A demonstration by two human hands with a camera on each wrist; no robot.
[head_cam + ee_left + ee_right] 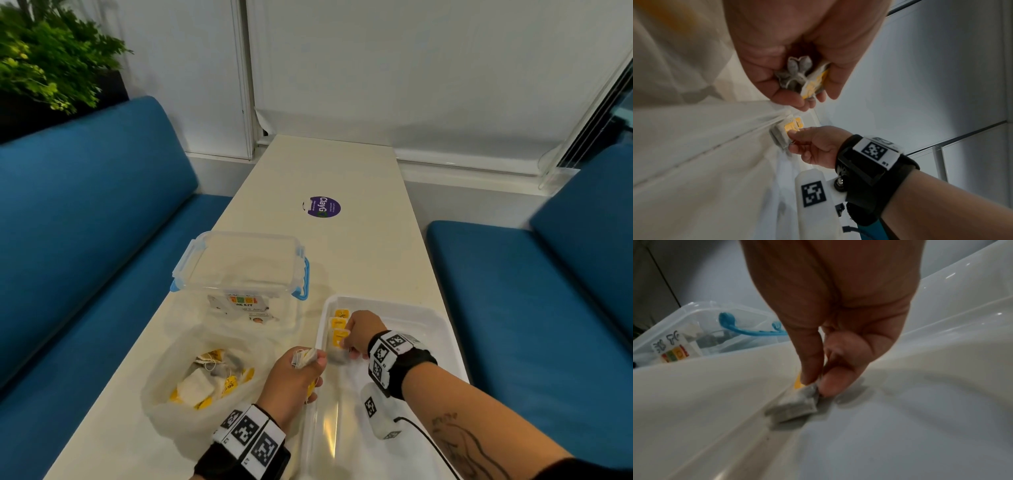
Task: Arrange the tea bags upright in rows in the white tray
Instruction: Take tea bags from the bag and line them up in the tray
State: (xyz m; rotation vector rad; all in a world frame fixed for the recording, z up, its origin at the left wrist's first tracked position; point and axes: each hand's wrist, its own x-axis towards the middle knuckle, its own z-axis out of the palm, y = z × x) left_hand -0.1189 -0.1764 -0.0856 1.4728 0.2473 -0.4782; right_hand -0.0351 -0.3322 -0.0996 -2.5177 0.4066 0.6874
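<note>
A white tray (424, 318) lies on the table at the right. Along its left wall stands a short row of tea bags (338, 325) with yellow tags. My right hand (359, 337) pinches a tea bag (797, 404) at the near end of that row, against the tray's left wall (715, 394). My left hand (294, 375) hovers over the tray's left rim and grips a bunch of tea bags (803, 78) in its curled fingers. A clear plastic bag (178, 359) to the left holds several more tea bags (209, 380).
A clear plastic box (239, 270) with blue latches stands behind the bag. A round purple sticker (322, 206) lies mid-table. Blue benches (85, 240) flank the narrow table; a plant (44, 58) is at the far left. A black cable (428, 442) runs from my right wrist.
</note>
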